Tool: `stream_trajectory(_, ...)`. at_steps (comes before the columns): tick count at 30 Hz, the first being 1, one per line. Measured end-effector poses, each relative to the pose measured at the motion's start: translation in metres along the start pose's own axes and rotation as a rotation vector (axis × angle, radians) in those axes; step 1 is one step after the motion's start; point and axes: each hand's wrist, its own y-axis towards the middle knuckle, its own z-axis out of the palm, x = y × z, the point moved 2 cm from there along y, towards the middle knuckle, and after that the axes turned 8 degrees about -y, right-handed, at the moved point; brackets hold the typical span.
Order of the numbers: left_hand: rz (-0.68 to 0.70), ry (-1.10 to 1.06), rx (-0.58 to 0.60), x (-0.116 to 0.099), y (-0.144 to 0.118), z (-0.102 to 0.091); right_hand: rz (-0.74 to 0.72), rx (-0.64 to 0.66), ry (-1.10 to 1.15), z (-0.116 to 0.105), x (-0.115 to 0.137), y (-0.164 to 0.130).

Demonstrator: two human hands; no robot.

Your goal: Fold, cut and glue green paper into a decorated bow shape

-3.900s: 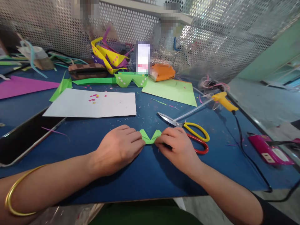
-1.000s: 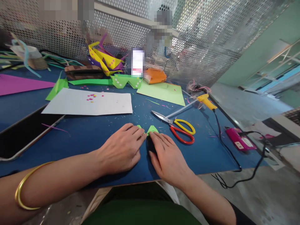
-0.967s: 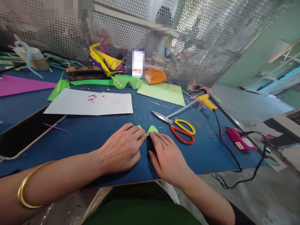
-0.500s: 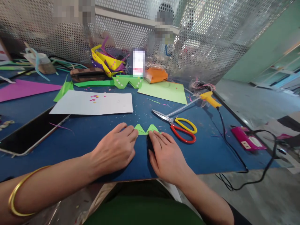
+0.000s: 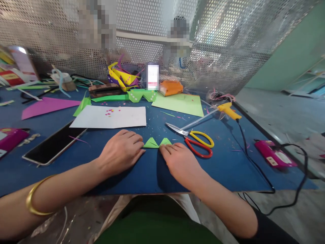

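A small strip of folded green paper with two pointed peaks lies on the blue table in front of me. My left hand holds its left end, the fingers bent over it and the thumb close below. On the right end, the fingers of my right hand press together, covering part of the right peak; that thumb is mostly hidden. Just right of my right hand lie scissors with one yellow and one red handle, blades pointing away to the left.
Beyond my hands lie a white sheet with tiny paper bits, green paper glasses and a light green sheet. A dark phone lies left. A yellow glue gun and its cable, plus a pink power box, are right.
My left hand has shifted slightly left and flattened along the paper, its knuckles lower. My right hand stays on the right end. The view has turned a little to the left.
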Motion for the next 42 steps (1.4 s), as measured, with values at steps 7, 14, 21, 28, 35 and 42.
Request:
stream_trajectory(7,0.138,0.087,0.039,0.000,0.016,0.004,-0.122,0.151,-0.180,-0.011,0.000,0.022)
stream_trajectory(14,-0.014,-0.083,0.048,0.006,0.020,0.002,-0.227,0.013,-0.301,0.001,-0.002,0.027)
stream_trajectory(21,-0.803,-0.932,-0.756,0.026,0.041,-0.006,0.051,-0.337,-0.465,-0.018,-0.038,0.048)
stream_trajectory(28,-1.051,-1.833,-0.537,0.011,0.060,0.032,-0.078,-0.569,-0.535,-0.012,-0.034,0.069)
stream_trajectory(35,-1.146,-1.908,-0.631,0.025,0.053,0.045,0.303,-0.651,0.252,0.009,-0.052,0.060)
stream_trajectory(42,-1.092,-1.963,-0.571,0.021,0.054,0.044,0.857,-0.206,1.516,0.027,-0.053,0.064)
